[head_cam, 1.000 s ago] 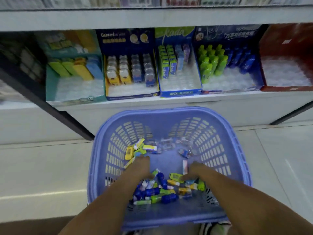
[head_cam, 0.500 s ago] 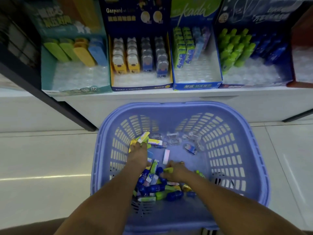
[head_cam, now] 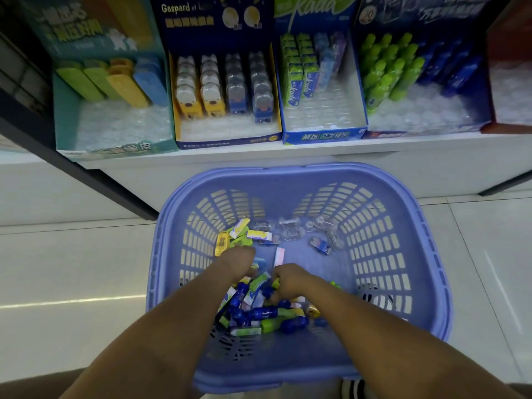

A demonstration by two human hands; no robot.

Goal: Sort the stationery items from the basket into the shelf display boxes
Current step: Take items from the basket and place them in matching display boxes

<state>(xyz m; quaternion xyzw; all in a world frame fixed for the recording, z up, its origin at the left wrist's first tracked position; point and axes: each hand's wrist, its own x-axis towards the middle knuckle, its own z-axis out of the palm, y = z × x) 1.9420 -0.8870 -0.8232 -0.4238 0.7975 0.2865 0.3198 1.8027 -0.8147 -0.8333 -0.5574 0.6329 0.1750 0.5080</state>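
1. Closing in since a second ago, our right grip has slid leftward to meet our left grip over the stationery pile.
2. Both grips curl down into the heap, fingers hidden. We cannot tell whether either has hold of anything.
3. One blue stick lies crosswise, long axis left to right, just on the near side of the right grip, which we judge the closer of the two.
4. Farther out, the purple basket stands on pale floor tiles.
5. Beyond it, the white shelf carries the part-filled display boxes.
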